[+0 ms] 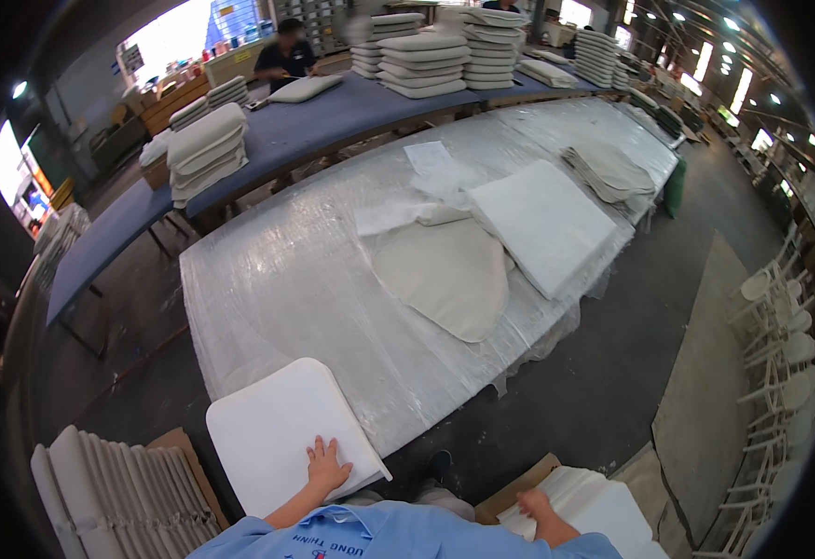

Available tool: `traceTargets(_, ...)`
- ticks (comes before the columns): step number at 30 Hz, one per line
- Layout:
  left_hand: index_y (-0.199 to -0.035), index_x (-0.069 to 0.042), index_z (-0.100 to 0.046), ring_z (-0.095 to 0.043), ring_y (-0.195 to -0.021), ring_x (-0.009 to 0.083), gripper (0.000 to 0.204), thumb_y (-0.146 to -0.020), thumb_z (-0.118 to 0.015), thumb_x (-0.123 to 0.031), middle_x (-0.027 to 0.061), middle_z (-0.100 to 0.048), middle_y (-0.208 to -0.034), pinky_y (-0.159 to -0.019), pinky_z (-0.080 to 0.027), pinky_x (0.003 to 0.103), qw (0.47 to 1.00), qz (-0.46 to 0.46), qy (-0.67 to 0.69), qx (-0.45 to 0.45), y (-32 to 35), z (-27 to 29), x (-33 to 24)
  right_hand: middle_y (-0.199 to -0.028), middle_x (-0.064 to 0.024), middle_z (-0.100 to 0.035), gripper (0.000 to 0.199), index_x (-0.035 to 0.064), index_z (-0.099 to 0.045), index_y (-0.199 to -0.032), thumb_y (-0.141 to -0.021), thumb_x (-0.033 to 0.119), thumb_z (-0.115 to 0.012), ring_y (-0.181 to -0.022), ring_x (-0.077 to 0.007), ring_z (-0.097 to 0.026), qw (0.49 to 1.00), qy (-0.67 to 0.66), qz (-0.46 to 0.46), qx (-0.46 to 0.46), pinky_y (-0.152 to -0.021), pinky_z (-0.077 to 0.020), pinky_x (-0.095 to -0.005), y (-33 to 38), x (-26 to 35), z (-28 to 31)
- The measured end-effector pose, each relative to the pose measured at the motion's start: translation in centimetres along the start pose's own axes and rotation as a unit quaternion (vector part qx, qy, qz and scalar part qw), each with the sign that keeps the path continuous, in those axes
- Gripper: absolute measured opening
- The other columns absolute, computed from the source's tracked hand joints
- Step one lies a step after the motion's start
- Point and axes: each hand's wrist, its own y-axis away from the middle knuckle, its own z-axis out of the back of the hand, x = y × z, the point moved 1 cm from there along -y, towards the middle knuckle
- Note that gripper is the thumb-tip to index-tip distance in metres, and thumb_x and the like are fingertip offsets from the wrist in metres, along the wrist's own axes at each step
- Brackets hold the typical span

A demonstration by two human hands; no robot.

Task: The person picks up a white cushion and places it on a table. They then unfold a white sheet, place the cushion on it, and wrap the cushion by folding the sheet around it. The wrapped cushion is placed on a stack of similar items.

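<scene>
My left hand (328,468) lies flat with fingers spread on a white seat-shaped foam pad (277,419) with rounded corners. The pad rests at the near end of a long table (267,289) covered in clear plastic film. Low at my right side, my right hand (538,508) is closed at the edge of a pile of white sheets (594,508) in a cardboard box (510,494). Its fingertips are partly hidden, but they appear to pinch a sheet. Further along the table are a beige fabric cover (445,275) and a stack of white square sheets (545,224).
Beige cushions (128,489) stand in a row at my lower left. A blue table (333,112) beyond bears several cushion stacks (421,65); a person (286,56) works behind it. More beige covers (612,170) lie at the far end. White chair frames (785,363) line the right.
</scene>
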Motion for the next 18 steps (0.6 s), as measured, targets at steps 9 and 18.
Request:
traceTargets(9, -0.157, -0.02, -0.045, -0.022, -0.153, 0.0518, 0.076, -0.091, -0.067, -0.052, 0.0228, -0.022, -0.169, -0.124, -0.029, 0.051, 0.995, -0.034, 0.073, 0.057, -3.2, 1.7, 0.7, -0.083, -0.0069, -0.071, 0.019, 0.0028, -0.072, -0.102, -0.096, 0.02, -0.068, -0.064, -0.0153, -0.065, 0.889, -0.347, 0.289, -0.079, -0.053, -0.0491, -0.0278, -4.8, 29.1, 7.8)
traceTargets(18, -0.149, -0.018, -0.055, -0.044, -0.145, 0.0417, 0.065, -0.093, -0.068, -0.048, 0.0202, -0.045, -0.159, -0.117, -0.04, 0.048, 0.994, -0.018, 0.104, 0.004, -4.7, 1.6, 2.1, -0.105, -0.0069, -0.07, 0.03, 0.008, -0.066, -0.122, -0.101, 0.03, -0.064, -0.088, -0.0219, -0.068, 0.801, -0.397, 0.332, 0.3, -0.076, -0.0549, -0.0367, -2.9, 58.4, 0.8)
